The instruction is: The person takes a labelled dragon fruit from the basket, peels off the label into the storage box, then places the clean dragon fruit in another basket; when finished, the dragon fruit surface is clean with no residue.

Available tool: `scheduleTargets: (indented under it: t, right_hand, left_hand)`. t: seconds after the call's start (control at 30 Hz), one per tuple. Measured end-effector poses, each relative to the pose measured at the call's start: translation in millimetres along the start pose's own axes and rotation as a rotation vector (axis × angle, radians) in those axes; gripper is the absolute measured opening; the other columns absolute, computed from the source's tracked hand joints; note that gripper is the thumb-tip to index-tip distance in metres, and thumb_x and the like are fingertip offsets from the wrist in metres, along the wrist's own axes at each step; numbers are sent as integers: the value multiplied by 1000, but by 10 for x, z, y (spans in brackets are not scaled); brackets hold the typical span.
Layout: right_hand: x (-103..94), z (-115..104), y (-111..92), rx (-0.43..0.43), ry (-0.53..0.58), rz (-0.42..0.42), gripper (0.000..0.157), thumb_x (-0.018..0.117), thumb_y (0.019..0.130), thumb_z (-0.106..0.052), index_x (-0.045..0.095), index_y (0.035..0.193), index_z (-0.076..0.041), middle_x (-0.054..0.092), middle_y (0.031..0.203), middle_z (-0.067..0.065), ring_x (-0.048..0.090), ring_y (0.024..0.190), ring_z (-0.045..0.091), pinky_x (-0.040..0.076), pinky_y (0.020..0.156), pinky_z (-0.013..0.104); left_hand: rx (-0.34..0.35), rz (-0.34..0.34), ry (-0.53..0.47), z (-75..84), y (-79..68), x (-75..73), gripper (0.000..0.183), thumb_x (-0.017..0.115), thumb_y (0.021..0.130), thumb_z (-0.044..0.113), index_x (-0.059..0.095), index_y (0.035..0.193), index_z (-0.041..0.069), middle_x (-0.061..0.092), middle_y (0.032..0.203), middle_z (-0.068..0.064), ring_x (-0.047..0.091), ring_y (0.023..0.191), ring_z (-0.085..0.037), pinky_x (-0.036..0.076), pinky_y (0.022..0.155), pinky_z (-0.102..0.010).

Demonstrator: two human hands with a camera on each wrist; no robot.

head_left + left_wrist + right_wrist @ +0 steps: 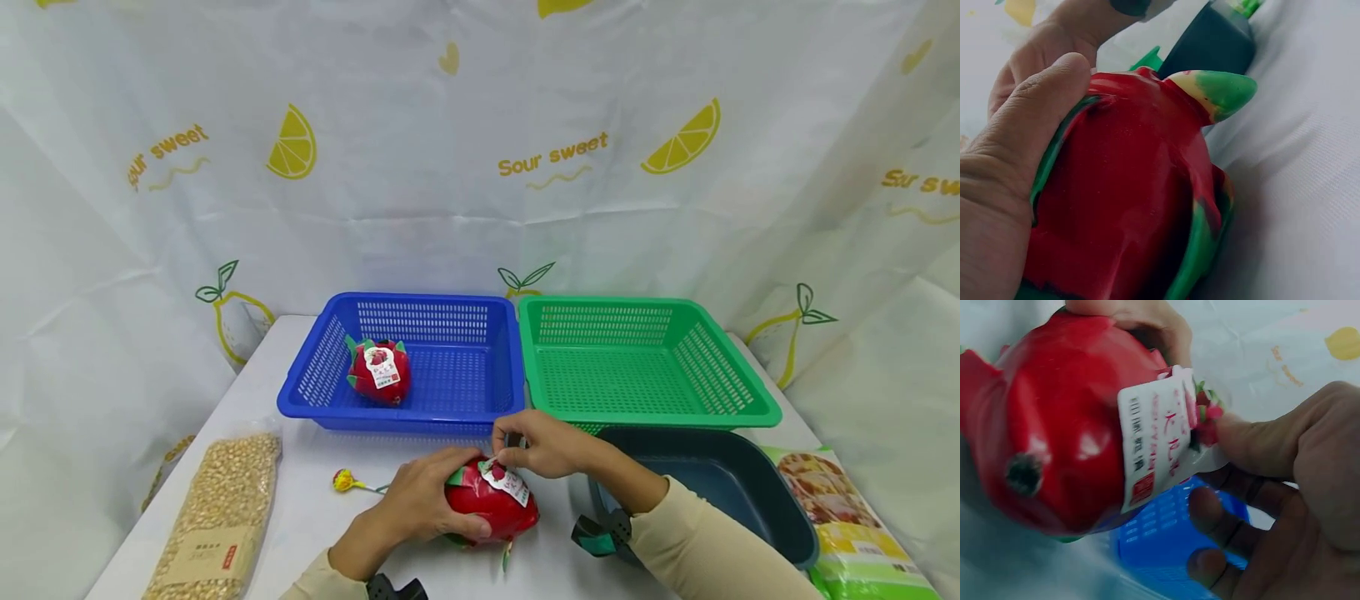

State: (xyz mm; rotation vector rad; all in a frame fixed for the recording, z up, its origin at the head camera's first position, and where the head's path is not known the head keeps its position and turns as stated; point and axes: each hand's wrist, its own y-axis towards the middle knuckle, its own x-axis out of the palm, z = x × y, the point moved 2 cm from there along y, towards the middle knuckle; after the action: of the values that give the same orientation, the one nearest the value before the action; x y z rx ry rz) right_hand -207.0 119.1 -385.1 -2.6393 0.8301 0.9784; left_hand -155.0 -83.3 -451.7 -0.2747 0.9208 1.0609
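Note:
A red dragon fruit [480,505] with green-tipped scales lies on its side on the table. My left hand [429,500] grips it from the left, the thumb along its near side and the fingers over the top. A white printed label [1159,434] is on the fruit, with one end lifted off the skin. My right hand [546,443] pinches that lifted end between thumb and forefinger, its other fingers loosely bent. In the left wrist view the left thumb [1041,106] presses along the glossy red skin [1122,181].
Behind the hands stand a blue basket [401,412], holding another labelled dragon fruit [381,372], and a green basket [652,417]. A dark basin [705,467] is under the right forearm. A lollipop [344,480], a bag of corn kernels [225,500] and a food packet [855,533] lie around.

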Motion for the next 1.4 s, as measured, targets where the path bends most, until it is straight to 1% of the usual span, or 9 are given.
scheduleTargets:
  t: [0.17, 0.27, 0.43, 0.57, 0.7, 0.93, 1.07, 1.27, 1.4]
  right_hand:
    - [18, 22, -72, -76, 4, 43, 13, 59, 96, -7, 56, 85, -13, 53, 80, -9, 51, 75, 12, 47, 63, 28]
    - [-27, 19, -137, -133, 83, 86, 11, 54, 98, -6, 54, 88, -11, 52, 83, -4, 50, 75, 15, 46, 63, 30]
    - [-278, -92, -246, -293, 272, 202, 11, 48, 98, 4, 51, 90, -2, 51, 89, 12, 50, 83, 25, 48, 69, 33]
    - [-453, -208, -354, -323, 295, 208, 10, 50, 97, 4, 52, 90, -1, 52, 93, 16, 54, 89, 27, 52, 76, 34]
    - [-550, -239, -510, -283, 295, 187, 11, 50, 96, 7, 53, 91, -2, 53, 96, 17, 54, 93, 27, 52, 77, 35]
    - [-726, -161, -883, -144, 317, 135, 6, 54, 94, 6, 54, 94, 0, 53, 105, 21, 52, 104, 26, 51, 80, 37]
    - [-814, -20, -1127, -80, 313, 54, 7, 55, 93, 8, 54, 98, 2, 51, 110, 25, 53, 103, 24, 51, 79, 39]
    - [-864, 254, -1364, 89, 322, -69, 14, 57, 93, 3, 58, 106, 2, 55, 108, 26, 56, 88, 37, 51, 73, 37]
    - [-807, 475, -1433, 198, 342, -129, 19, 60, 91, -2, 59, 109, 2, 57, 99, 30, 59, 82, 29, 51, 71, 33]
  left_hand:
    - [-28, -26, 9, 15, 4, 6, 90, 72, 69, 70, 55, 136, 13, 60, 124, 1, 59, 103, -17, 53, 79, -36]
    - [-43, -45, 5, 23, 12, 8, 91, 73, 69, 68, 54, 137, 12, 59, 127, -1, 58, 106, -19, 53, 81, -38]
    - [-77, -71, -8, 28, 40, 7, 89, 75, 70, 64, 53, 138, 12, 57, 130, -2, 56, 110, -22, 53, 82, -40]
    - [-102, -86, -21, 27, 54, 6, 88, 76, 70, 63, 52, 139, 12, 56, 131, -2, 55, 112, -24, 52, 83, -43]
    - [-105, -92, -13, 24, 57, 6, 90, 75, 70, 65, 52, 139, 13, 55, 133, -2, 54, 113, -25, 51, 84, -46]
    - [-110, -106, -18, 15, 37, 2, 91, 74, 70, 65, 51, 140, 14, 54, 134, -3, 52, 116, -26, 49, 85, -51]
    - [-117, -109, -18, 9, 30, 6, 90, 75, 69, 65, 51, 140, 14, 54, 134, -3, 52, 116, -27, 48, 85, -54]
    - [-129, -106, -23, 10, 20, 1, 91, 75, 69, 65, 51, 140, 15, 53, 134, -4, 51, 116, -28, 44, 86, -57]
    - [-133, -110, -36, 12, 16, -3, 89, 76, 69, 64, 50, 140, 15, 53, 133, -4, 51, 115, -28, 45, 84, -56]
